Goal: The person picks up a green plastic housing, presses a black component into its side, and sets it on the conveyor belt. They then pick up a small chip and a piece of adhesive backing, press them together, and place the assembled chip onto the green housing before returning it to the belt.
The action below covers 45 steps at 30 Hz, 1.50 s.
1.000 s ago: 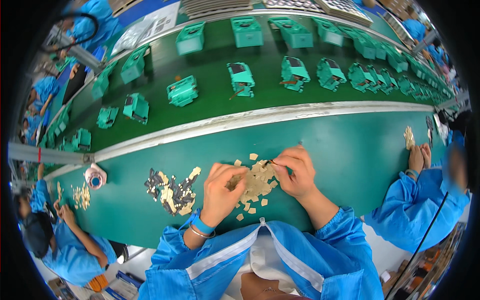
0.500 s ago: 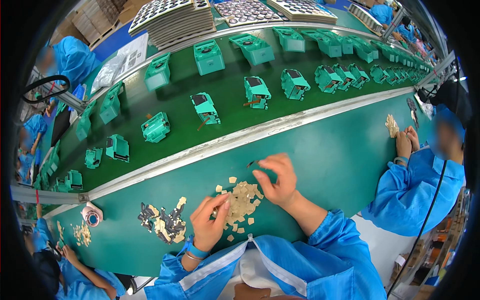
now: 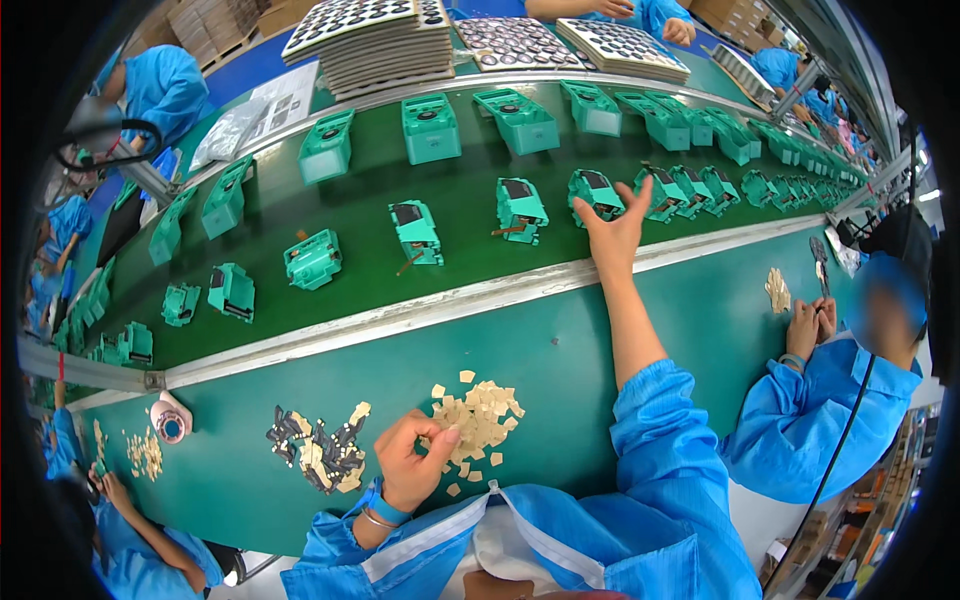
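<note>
My right hand (image 3: 614, 230) reaches over the belt with thumb and fingers apart around a green plastic housing (image 3: 597, 193) with a dark top. Whether the fingertips touch it is hard to tell. My left hand (image 3: 412, 460) is pinched together at the edge of a pile of small beige square pieces (image 3: 480, 412); anything between its fingertips is too small or hidden to name. Left of that hand lies a heap of small black and beige parts (image 3: 318, 447). One tiny dark piece (image 3: 555, 341) rests on the green bench (image 3: 570, 400).
Two rows of green housings stand on the belt (image 3: 370, 275), bordered by a metal rail (image 3: 400, 320). A roll of tape (image 3: 171, 420) sits at the bench's left. Co-workers sit at right (image 3: 800, 410) and left (image 3: 150, 545). Stacked trays of round parts (image 3: 370, 45) stand beyond.
My right hand has moved from above the bench out to a housing on the belt; the small dark piece it held no longer shows in it. My left hand stays by the beige pile.
</note>
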Available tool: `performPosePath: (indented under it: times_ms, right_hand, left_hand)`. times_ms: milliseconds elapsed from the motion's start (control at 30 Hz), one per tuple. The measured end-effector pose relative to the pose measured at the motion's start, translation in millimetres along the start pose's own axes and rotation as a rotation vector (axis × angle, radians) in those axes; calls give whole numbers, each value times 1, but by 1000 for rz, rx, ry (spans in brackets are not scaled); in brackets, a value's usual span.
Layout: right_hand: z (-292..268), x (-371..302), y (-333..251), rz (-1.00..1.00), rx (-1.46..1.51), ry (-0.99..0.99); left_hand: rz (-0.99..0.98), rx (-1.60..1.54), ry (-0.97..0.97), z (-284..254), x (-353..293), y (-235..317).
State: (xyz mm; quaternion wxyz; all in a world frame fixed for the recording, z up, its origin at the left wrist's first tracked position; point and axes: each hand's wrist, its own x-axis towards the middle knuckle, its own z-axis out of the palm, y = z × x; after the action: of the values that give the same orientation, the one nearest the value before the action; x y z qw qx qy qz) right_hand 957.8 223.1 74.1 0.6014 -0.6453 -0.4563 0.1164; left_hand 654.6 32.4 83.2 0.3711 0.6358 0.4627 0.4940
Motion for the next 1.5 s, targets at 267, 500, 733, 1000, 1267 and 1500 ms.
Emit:
performPosePath:
  times_ms: [267,500,733,1000,1267,1500]
  right_hand:
    - [-12,5,13,193,508,160]
    - [-25,-39,-41,272,1037,-81]
    - [-55,-146,-94,465,982,-1152]
    - [-55,-144,-78,474,1001,-1154]
    - [-46,-147,-68,462,1075,-1137]
    - [-49,-147,-67,509,982,-1204]
  left_hand:
    - [-24,18,34,5,5,8]
    - [-34,-68,46,7,5,6]
    - [-154,-491,-31,19,12,26]
    - [-400,-420,-306,7,0,9]
    - [-485,-502,-212,17,0,13]
    - [-474,-741,-143,30,8,25]
